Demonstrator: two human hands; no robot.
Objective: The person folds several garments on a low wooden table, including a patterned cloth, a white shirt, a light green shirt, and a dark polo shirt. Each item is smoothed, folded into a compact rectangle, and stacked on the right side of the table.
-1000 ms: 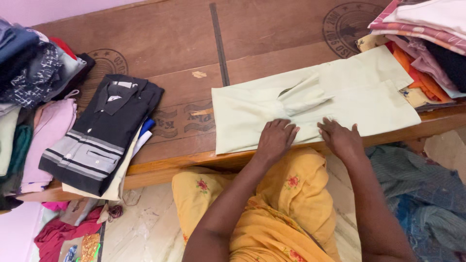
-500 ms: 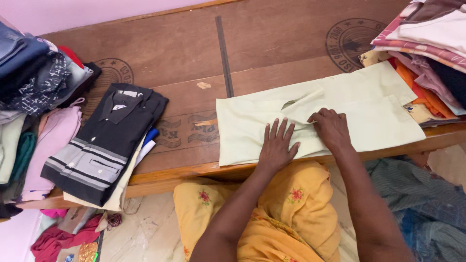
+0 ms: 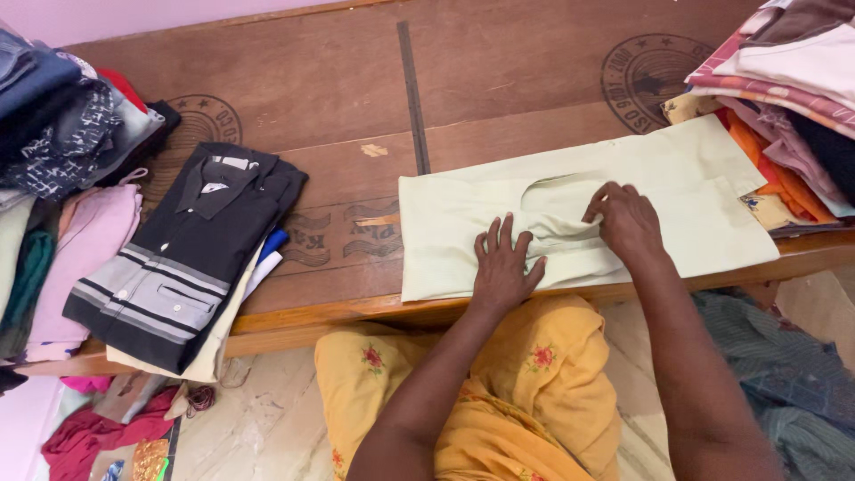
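Wooden platform (image 3: 356, 80), pale green shirt (image 3: 695, 178) partly hidden by left hand (image 3: 503, 267), right hand (image 3: 628, 223)

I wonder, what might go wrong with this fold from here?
The pale green shirt lies along the wooden bench's front edge, so a tug might slide it off. The right hand bunches a sleeve; creases may set. The clothes pile overlaps its corner and could topple.
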